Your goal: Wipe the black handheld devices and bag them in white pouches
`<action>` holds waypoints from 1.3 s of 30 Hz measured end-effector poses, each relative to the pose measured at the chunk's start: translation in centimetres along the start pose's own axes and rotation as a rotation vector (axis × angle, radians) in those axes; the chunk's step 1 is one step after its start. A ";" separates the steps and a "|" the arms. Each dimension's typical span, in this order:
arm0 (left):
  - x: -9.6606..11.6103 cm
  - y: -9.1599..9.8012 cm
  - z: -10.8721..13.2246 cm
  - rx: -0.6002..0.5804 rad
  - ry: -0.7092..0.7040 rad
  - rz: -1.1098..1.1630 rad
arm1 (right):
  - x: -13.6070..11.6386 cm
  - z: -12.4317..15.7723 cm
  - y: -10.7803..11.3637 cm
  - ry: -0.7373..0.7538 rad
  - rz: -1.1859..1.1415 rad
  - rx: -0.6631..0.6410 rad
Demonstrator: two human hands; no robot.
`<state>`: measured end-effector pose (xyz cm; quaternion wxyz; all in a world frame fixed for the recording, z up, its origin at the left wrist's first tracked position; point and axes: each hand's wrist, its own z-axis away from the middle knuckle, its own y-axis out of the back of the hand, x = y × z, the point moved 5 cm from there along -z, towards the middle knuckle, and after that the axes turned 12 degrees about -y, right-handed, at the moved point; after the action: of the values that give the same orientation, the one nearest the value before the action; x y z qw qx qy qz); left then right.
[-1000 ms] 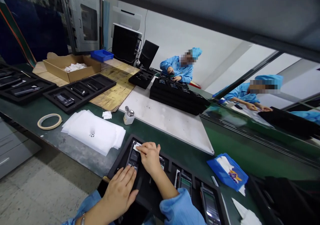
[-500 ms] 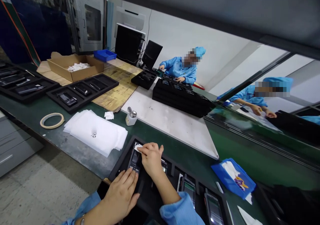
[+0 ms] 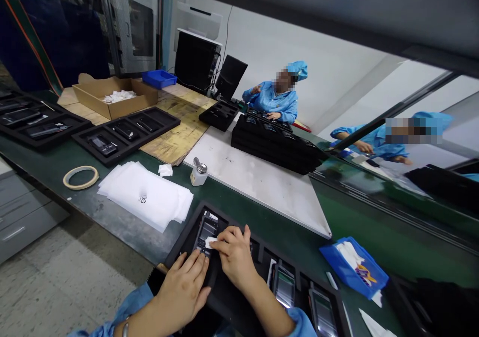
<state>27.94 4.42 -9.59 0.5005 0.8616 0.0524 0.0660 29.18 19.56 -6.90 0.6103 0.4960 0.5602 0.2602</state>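
A dark phone-like device lies in the left compartment of a black foam tray. My left hand rests with its fingers stretched over the device's near end. Between the fingertips of my right hand is a small folded white wipe, held against the middle of the device. Other devices with glassy faces, such as this framed one, sit in the compartments to the right. My right hand and forearm hide part of the tray.
White sheets, a tape roll and a pump bottle lie beyond the tray. A blue bin stands right. Farther back are a cardboard box, another device tray and stacked black trays. Two people in blue work across the bench.
My right hand has drawn the wipe from the device's far end toward its middle, nearer my left hand. My left hand stays in place. The view has shifted slightly.
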 end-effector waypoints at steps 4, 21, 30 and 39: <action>0.0 0.0 0.0 0.005 -0.008 -0.009 | -1.7 -2.2 -1.4 0.050 0.003 0.002; -0.2 0.0 0.0 0.069 -0.013 -0.034 | 0.1 -4.9 -0.7 -0.025 0.100 0.065; -0.1 -0.5 0.2 -0.053 -0.056 -0.021 | 1.0 -4.0 -0.8 -0.153 0.064 0.118; 0.0 0.0 -0.1 -0.001 -0.012 -0.013 | 0.2 -1.1 0.0 0.115 -0.038 -0.103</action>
<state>27.92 4.50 -9.58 0.5017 0.8613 0.0550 0.0578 28.15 20.09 -6.81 0.6066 0.4375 0.5897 0.3049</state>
